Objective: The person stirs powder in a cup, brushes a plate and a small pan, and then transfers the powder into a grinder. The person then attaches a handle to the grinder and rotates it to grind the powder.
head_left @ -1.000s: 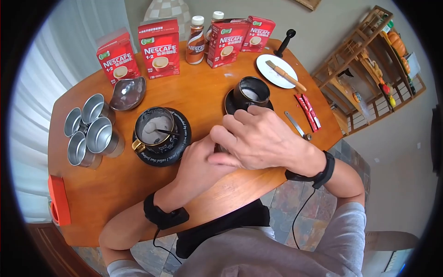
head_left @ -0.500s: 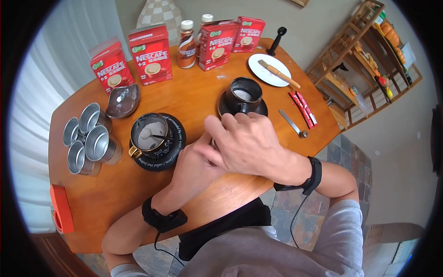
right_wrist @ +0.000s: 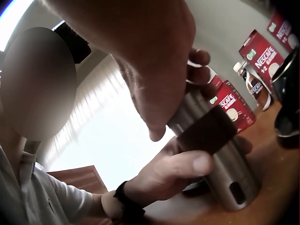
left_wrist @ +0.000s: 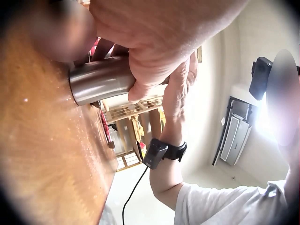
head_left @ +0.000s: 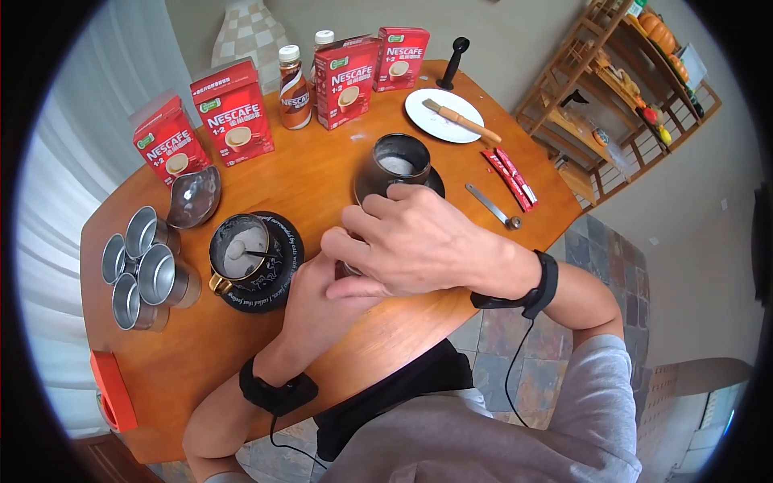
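Observation:
A steel cylinder with a brown band (right_wrist: 208, 131) stands tilted in the right wrist view, its lower end close to the tabletop. Around its middle the left hand (head_left: 326, 302) wraps its fingers, the thumb lying over the band. The right hand (head_left: 415, 241) grips the top end from above, fingers curled, and mostly hides the cylinder in the head view. Left of the hands, a dark cup with a gold handle (head_left: 228, 272) holds whitish powder and a spoon on a black saucer (head_left: 278, 278). Beyond the right hand is a black cup (head_left: 377, 171) with pale contents.
Several metal cups (head_left: 161, 274) and a dark glass bowl (head_left: 196, 197) are at left. Red boxes (head_left: 238, 133) and bottles (head_left: 295, 97) line the back. A white plate (head_left: 427, 121) with a brush, red sachets (head_left: 509, 179) and a measuring spoon (head_left: 487, 201) lie at right.
The right hand has turned at the cylinder's top, its fingers shifting while the left hand keeps hold. The head view has shifted, so the tabletop things appear farther left.

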Tool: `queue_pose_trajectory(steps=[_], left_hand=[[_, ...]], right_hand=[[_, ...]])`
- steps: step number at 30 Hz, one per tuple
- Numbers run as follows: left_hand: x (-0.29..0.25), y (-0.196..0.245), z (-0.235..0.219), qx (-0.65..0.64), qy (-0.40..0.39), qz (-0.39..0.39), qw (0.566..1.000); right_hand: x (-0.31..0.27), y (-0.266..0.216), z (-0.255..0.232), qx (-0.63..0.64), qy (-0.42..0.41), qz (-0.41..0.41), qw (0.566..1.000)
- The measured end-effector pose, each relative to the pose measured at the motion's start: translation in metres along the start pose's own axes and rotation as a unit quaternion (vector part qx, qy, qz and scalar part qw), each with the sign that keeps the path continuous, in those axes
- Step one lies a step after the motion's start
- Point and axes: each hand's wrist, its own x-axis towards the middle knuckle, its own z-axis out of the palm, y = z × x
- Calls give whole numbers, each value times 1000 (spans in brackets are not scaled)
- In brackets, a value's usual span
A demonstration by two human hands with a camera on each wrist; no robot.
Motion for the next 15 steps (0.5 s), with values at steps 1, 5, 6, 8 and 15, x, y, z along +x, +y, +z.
queue_pose_trajectory(steps=[1,5,6,8,15], left_hand=[[0,0,1,-5,4,3,1000],[-1,3,0,-12,14,13,1000],[-1,4,0,-14,11,15,1000],[1,5,-2,-5,3,4,1000],[-1,1,0,-28,-2,2,1000]], right_hand=[[-3,-2,8,4,23,17,1000],[-2,-27,9,-55,-16,143,988],[-2,-22,7,-41,-15,102,994],[1,-4,1,-12,-17,16,1000],[0,-23,15,-37,39,114,992]])
